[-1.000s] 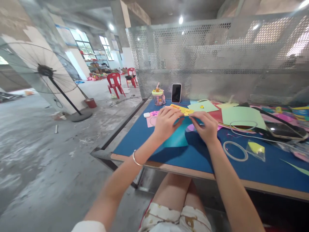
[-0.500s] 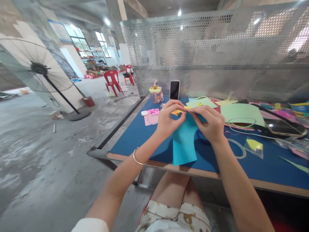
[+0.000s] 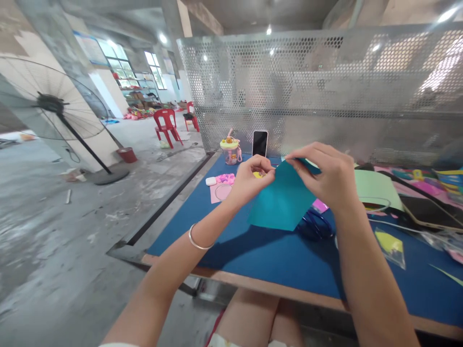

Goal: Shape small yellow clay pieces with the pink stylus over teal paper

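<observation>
A turquoise sheet of paper [image 3: 280, 205] hangs above the blue tabletop, tilted, its lower edge toward me. My left hand [image 3: 253, 180] pinches it near its upper left edge between thumb and fingers. Close beside, my right hand [image 3: 329, 176] grips the top edge, with thumb and fingers pressed together. Under the right hand lie dark blue loops [image 3: 316, 225] that look like scissor handles, partly hidden by the sheet. Behind my left fingers a small yellow item [image 3: 258, 175] shows in part.
A lidded cup [image 3: 230, 152] and an upright phone [image 3: 260, 143] stand at the back before a perforated metal panel [image 3: 300, 91]. Pink pieces [image 3: 226, 179] lie left. Green paper [image 3: 378, 188], a dark phone [image 3: 430, 212] and a small bag [image 3: 390, 246] lie right.
The sheet has swung up off the table's front area and shows wider. My right hand has moved right and slightly up, farther from the left. The view has shifted slightly.
</observation>
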`<state>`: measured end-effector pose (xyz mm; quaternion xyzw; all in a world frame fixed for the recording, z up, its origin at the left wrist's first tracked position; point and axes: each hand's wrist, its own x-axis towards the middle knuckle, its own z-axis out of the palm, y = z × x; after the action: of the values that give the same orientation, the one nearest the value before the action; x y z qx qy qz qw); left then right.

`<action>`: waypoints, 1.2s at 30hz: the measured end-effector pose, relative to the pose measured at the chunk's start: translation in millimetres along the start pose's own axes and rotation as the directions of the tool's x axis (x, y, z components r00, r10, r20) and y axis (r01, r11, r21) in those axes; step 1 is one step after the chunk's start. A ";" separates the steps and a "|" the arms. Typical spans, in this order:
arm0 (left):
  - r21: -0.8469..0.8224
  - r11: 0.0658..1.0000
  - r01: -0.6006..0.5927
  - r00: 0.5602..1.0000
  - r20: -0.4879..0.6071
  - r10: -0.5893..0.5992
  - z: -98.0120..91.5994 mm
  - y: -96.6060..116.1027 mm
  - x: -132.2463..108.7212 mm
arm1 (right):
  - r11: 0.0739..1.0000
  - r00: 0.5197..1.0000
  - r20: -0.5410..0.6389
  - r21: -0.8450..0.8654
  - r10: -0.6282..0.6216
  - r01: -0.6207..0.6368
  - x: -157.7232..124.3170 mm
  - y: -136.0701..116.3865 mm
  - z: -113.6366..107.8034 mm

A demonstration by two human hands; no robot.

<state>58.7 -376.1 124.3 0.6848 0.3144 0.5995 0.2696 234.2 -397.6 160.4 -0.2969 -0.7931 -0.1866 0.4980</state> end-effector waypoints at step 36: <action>0.352 0.922 -0.161 0.946 0.321 0.042 -43.0 -70.3 62.0 | 0.919 0.890 -0.237 0.048 0.390 -0.390 6.8 97.5 -3.7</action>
<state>13.7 -283.6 118.1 0.8239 0.3405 0.4281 0.1481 298.5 -324.2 168.1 -0.4253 -0.6505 -0.1181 0.6181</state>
